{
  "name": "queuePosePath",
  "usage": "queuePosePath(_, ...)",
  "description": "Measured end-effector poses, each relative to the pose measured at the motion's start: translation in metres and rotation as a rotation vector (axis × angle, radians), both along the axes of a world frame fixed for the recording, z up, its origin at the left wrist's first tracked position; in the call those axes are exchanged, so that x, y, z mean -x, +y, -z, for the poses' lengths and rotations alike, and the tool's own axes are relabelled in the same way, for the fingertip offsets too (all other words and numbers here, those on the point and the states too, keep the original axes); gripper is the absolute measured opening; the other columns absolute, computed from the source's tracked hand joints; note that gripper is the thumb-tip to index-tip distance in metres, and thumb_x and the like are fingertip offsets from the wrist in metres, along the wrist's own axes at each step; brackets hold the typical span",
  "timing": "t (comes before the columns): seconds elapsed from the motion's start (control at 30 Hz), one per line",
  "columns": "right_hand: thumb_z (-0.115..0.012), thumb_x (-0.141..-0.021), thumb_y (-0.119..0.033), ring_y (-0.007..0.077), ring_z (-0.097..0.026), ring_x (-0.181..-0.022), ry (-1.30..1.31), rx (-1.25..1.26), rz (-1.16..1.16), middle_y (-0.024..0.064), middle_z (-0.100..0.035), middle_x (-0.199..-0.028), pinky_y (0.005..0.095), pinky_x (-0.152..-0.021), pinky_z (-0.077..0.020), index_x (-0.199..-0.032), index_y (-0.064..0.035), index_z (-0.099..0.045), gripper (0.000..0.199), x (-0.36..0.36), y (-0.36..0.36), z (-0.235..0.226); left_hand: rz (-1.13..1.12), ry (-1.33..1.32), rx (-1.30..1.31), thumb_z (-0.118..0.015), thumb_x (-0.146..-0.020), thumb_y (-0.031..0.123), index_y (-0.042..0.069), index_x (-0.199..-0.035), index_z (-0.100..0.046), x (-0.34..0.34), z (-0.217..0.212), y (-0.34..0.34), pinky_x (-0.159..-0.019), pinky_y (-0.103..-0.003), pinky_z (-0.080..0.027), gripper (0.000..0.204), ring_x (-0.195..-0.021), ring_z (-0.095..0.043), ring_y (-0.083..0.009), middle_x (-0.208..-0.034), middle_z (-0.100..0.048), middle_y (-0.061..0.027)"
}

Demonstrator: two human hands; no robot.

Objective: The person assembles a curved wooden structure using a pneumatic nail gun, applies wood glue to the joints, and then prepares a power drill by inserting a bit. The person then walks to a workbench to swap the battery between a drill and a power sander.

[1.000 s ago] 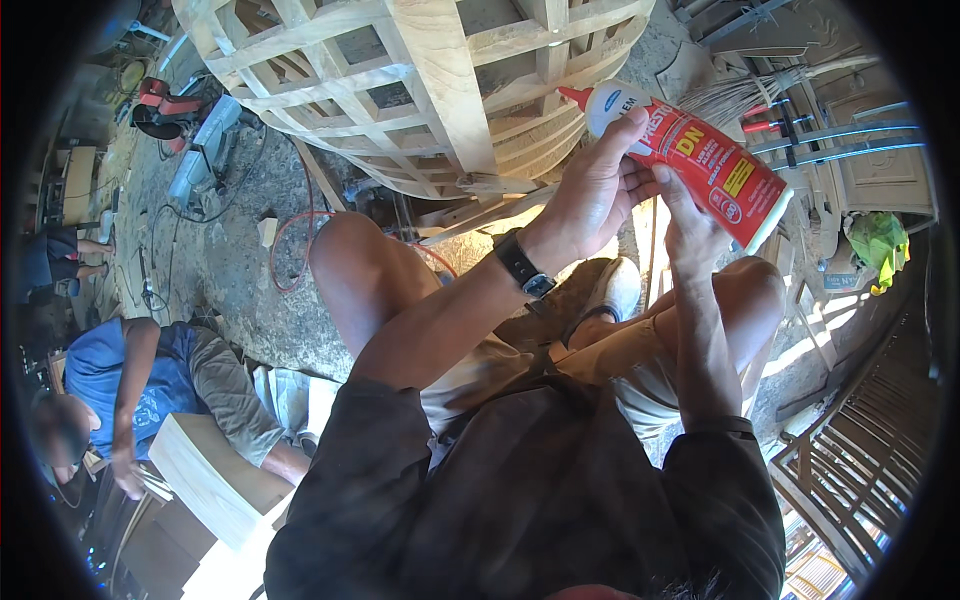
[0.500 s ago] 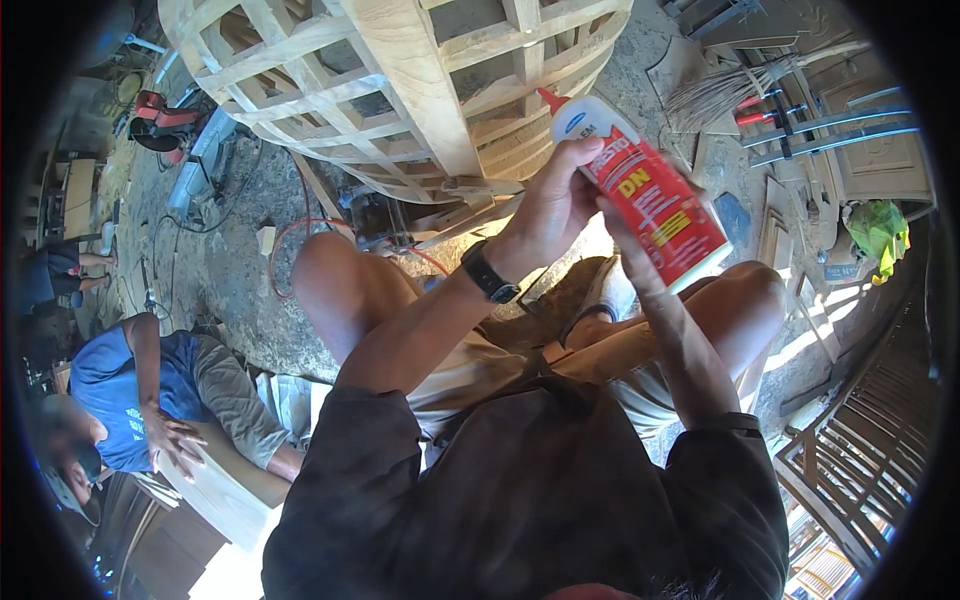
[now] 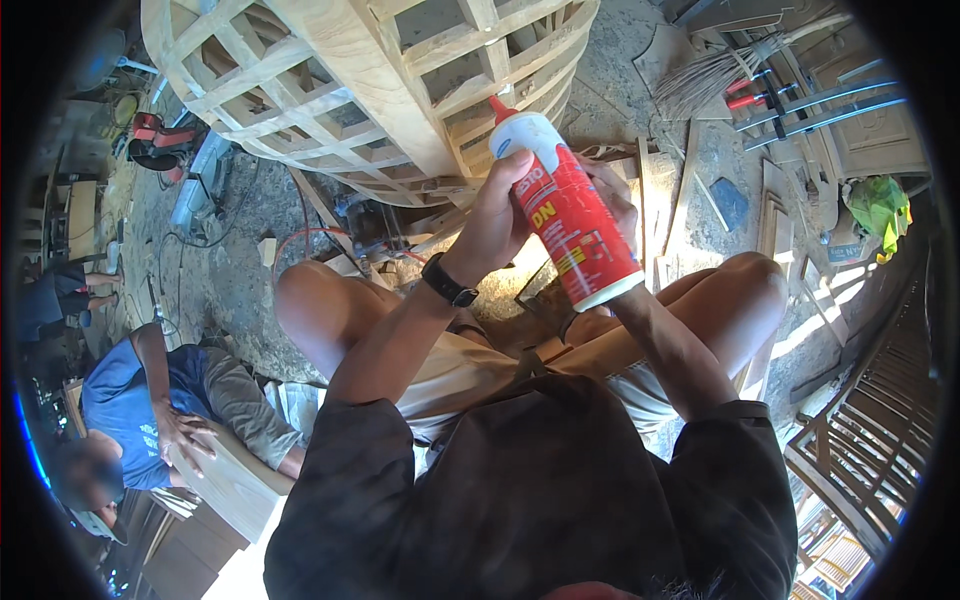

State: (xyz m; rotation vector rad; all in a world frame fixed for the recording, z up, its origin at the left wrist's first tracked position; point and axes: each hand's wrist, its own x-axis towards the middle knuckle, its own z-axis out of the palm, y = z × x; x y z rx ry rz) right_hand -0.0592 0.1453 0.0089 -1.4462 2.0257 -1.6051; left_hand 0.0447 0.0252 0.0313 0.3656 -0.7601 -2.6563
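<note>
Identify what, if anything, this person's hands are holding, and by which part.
A red-and-white bottle: the left hand grips its upper left side, toward the nozzle end; the right hand is partly hidden behind its body, so its exact hold cannot be told.

hands [image 3: 502, 212]: both around red-white bottle [image 3: 572, 225] | red nozzle [image 3: 499, 109]: toward wooden lattice [image 3: 365, 80] | co-worker's hand [image 3: 184, 436]: on pale board [image 3: 240, 487]

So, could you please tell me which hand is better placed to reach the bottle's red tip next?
Probably the left hand: it holds the upper part of the red-and-white bottle, nearer the red tip. The right hand is farther from it, partly hidden behind the bottle.
</note>
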Motion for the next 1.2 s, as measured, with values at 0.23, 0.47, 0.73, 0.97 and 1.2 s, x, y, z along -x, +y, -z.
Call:
queuePosePath(0.23,-0.045,-0.090,0.008,0.0176,-0.055,-0.100,-0.670,0.209,0.014,0.0112,-0.057,-0.118,0.0321,-0.093,-0.0444,-0.138,-0.0012,-0.037,0.050,0.022,-0.010,0.015,0.020,-0.289,0.546,-0.062,-0.086,0.023,0.001,-0.115,-0.059,-0.049,-0.009,0.001,-0.085,-0.031,-0.051,0.037,-0.095,-0.063,-0.0132,-0.103,-0.066,-0.0060)
queuePosePath(0.47,-0.053,-0.096,-0.036,0.0221,-0.055,-0.102,-1.035,-0.015,-0.024,0.0127,-0.049,-0.133,0.0309,-0.089,-0.0456,-0.153,0.0044,-0.016,0.079,-0.037,-0.077,-0.035,-0.239,-0.514,0.855,-0.081,-0.067,0.027,0.000,-0.138,-0.039,-0.170,-0.025,0.012,-0.090,-0.035,-0.051,0.087,-0.107,-0.060,-0.0198,-0.120,-0.059,-0.0108)
queuePosePath(0.73,-0.046,-0.098,-0.047,0.0424,-0.021,-0.140,-0.849,0.011,0.184,0.0298,-0.021,-0.147,0.0402,-0.116,-0.0189,-0.150,0.0109,-0.006,0.088,-0.069,-0.135,-0.035,-0.667,-0.464,0.590,-0.089,-0.057,0.054,-0.001,-0.141,-0.035,-0.280,-0.008,0.019,-0.096,-0.040,-0.049,0.113,-0.114,-0.057,-0.0274,-0.128,-0.053,-0.0154)
queuePosePath(0.97,-0.049,-0.098,-0.044,0.0417,-0.023,-0.139,-0.879,0.134,0.286,0.0288,-0.022,-0.146,0.0420,-0.115,-0.0203,-0.150,0.0100,-0.011,0.085,-0.078,-0.152,-0.037,-0.606,-0.349,0.548,-0.086,-0.061,0.052,-0.001,-0.140,-0.036,-0.284,0.002,0.006,-0.094,-0.039,-0.049,0.108,-0.111,-0.057,-0.0266,-0.126,-0.053,-0.0153)
queuePosePath(1.2,-0.047,-0.099,-0.042,0.0396,-0.037,-0.127,-0.558,-0.024,0.458,0.0273,-0.033,-0.140,0.0454,-0.109,-0.0270,-0.147,0.0118,-0.023,0.077,-0.073,-0.152,-0.029,-0.562,-0.308,0.528,-0.083,-0.064,0.050,-0.002,-0.139,-0.037,-0.279,0.007,0.000,-0.093,-0.038,-0.049,0.102,-0.108,-0.057,-0.0258,-0.123,-0.054,-0.0151)
